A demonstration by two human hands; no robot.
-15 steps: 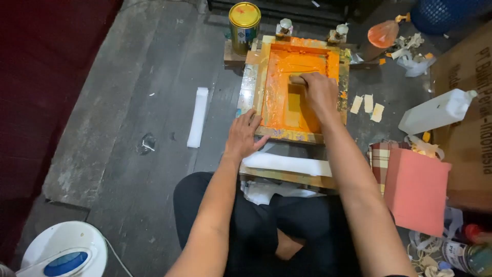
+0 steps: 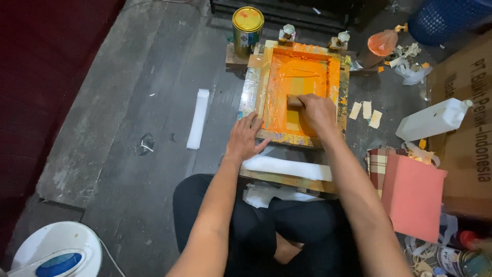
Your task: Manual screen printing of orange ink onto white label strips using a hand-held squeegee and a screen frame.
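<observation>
Head view: your right hand [image 2: 318, 110] clenches the stiff squeegee [image 2: 294, 101]; left hand [image 2: 245, 137], spread, steadies the ink-slick frame [image 2: 264, 82]. Grip its dry handle.

Open floor lies left of the screen-printing frame [image 2: 300, 90], broken only by a white foam strip [image 2: 198, 118]. The far side is blocked by a paint can [image 2: 247, 31] and two hinge clamps [image 2: 287, 33]. Right side crowded: paper scraps [image 2: 366, 110], white jug [image 2: 433, 119], cardboard box [image 2: 464, 133].

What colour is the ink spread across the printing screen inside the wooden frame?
Bright orange ink, seen best in the head view, covering the screen inside the wooden frame.
</observation>
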